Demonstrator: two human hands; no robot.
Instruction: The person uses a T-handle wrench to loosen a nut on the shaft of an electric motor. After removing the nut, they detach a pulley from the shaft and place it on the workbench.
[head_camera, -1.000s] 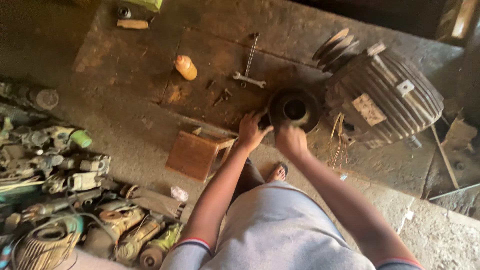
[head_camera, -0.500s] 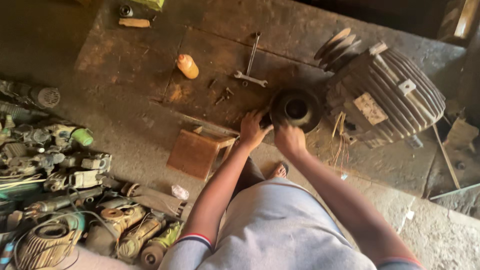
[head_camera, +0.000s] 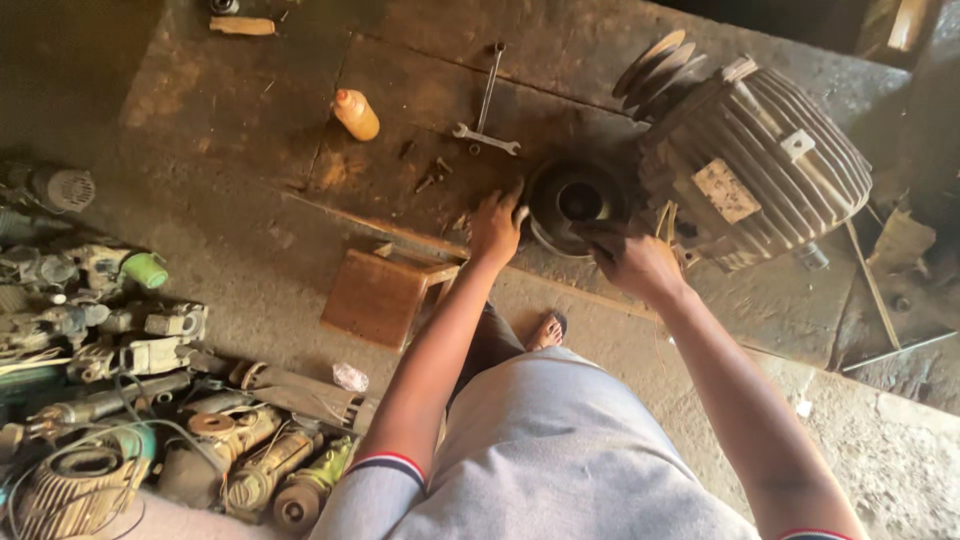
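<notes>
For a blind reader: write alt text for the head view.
Both hands, left hand and right hand, grip a dark round motor end cover beside a ribbed electric motor on a grimy floor; spanners and an orange bottle lie nearby.

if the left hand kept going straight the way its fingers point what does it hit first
The left hand points up and slightly right, fingertips already at the rim of the round black end cover. Past that edge, the next thing looks like the spanner on the floor, though depth is hard to judge.
</notes>
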